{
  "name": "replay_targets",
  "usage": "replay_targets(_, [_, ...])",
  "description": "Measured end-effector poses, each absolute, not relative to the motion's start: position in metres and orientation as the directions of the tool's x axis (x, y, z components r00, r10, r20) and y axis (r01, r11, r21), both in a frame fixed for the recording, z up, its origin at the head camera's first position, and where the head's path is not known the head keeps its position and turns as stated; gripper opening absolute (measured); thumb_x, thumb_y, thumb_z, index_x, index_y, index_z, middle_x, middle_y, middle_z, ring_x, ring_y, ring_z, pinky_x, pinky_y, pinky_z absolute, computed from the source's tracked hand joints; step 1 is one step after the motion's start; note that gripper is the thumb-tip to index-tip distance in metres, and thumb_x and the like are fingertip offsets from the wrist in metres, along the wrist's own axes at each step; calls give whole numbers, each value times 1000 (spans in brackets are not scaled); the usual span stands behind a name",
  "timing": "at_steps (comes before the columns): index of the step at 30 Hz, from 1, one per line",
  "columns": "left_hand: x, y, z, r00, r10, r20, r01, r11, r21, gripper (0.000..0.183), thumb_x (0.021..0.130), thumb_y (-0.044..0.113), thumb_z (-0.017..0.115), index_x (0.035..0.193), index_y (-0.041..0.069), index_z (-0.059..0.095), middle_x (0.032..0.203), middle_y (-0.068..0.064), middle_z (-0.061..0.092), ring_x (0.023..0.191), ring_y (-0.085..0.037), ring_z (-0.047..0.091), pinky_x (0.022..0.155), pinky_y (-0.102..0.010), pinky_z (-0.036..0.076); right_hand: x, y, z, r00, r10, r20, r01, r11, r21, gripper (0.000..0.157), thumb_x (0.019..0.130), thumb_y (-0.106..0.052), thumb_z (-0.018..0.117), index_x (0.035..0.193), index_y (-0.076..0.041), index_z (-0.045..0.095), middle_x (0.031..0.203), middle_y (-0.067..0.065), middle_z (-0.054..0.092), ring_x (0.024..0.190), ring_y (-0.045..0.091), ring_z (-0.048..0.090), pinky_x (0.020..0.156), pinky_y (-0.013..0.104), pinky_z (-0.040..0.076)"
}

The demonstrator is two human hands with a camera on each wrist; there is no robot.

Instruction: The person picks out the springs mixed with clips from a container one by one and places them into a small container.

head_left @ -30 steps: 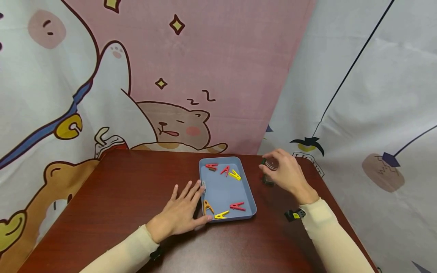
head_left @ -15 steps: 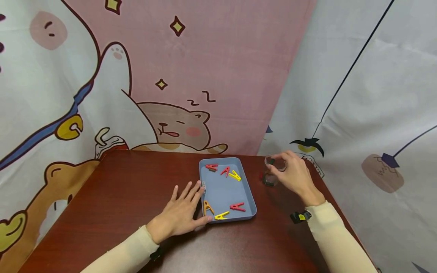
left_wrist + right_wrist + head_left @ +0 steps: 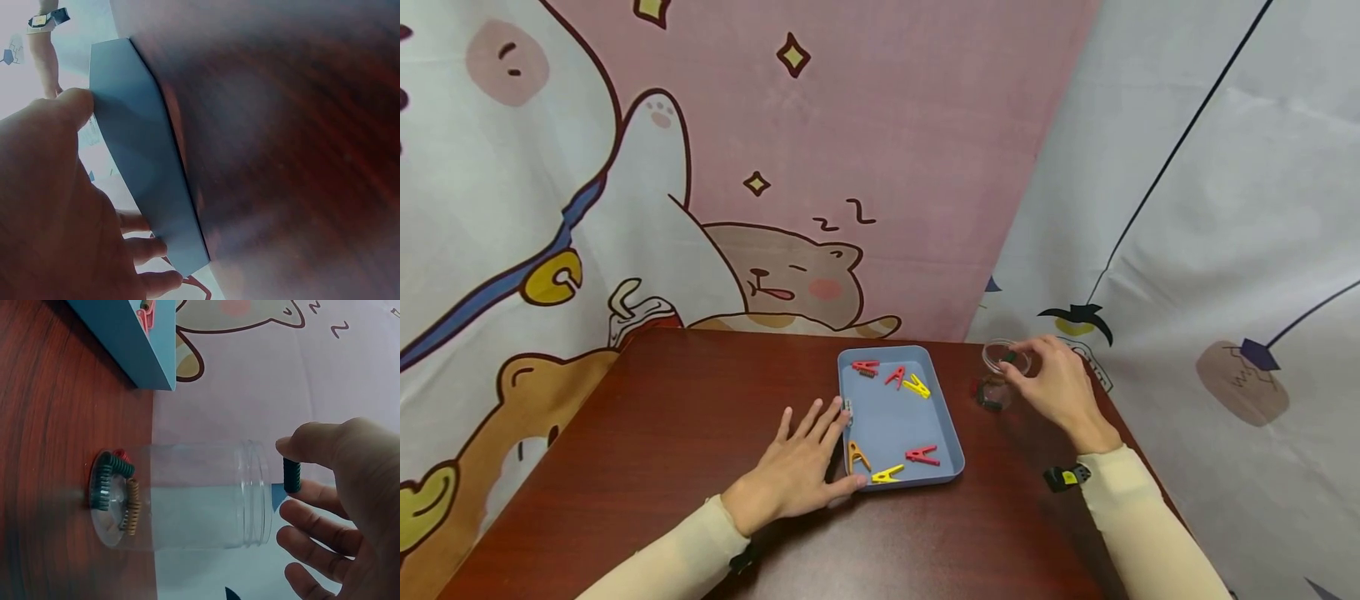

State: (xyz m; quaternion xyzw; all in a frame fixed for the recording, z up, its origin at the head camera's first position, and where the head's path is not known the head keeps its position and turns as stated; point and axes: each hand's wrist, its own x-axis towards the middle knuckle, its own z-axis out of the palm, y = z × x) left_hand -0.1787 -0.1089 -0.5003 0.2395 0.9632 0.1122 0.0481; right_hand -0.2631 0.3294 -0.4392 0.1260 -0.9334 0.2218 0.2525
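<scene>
My right hand (image 3: 1054, 385) pinches a small dark green spring (image 3: 292, 476) between thumb and forefinger. In the right wrist view it is just beyond the mouth of a clear plastic jar (image 3: 194, 512), its other fingers loosely bent. The jar stands upright and uncapped to the right of the blue-grey tray (image 3: 880, 425). At its bottom lie several coil springs, including green ones, a brown one (image 3: 132, 506) and a bit of red. My left hand (image 3: 793, 477) rests along the tray's left side, fingers spread, thumb at the near corner.
The tray holds several small clips: red (image 3: 922, 454), yellow (image 3: 887, 473) and orange (image 3: 857, 456), plus a dark spring (image 3: 867, 373) at the far end. Behind the brown table (image 3: 722, 392) hangs a cartoon-printed cloth (image 3: 880, 125).
My right hand has shifted to the right across the jar's mouth with the green spring, uncovering more of the rim. The left hand and the tray have stayed put.
</scene>
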Motion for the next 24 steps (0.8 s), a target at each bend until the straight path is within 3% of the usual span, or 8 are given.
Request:
replay_targets(8, [-178,-109,-499,-882,470,-43,447,862,240,112,107,91,50,187,15,29,198,-9,18,184,-41,17,143,-81,15,-264,337,-442,-862,-85,500,-301,879,-370,35,99,-23,94,124,0,85,121,26,78,96,43,72,77,51,52])
replay_targets(13, [-179,-109,-498,-884,467,-42,444,863,241,111,107,88,53,187,15,28,198,-10,18,184,-42,18,143,-81,14,-263,337,-442,-875,-68,479,-293,863,-411,36,102,-23,92,126,3,84,129,30,78,114,52,75,92,69,57])
replay_targets(19, [-179,-109,-499,-884,465,-44,442,864,243,110,108,87,54,187,15,28,198,-9,18,185,-41,17,143,-80,14,-264,338,-442,-896,-38,443,-256,859,-444,39,104,-26,90,128,3,83,136,34,77,129,56,71,106,76,53])
replay_targets(24, [-178,-109,-500,-884,465,-43,442,863,244,110,108,87,54,187,15,29,198,-9,18,185,-41,17,143,-81,14,-265,338,-442,-894,-36,447,-252,865,-434,37,103,-26,91,126,2,83,132,34,78,123,55,73,100,74,53])
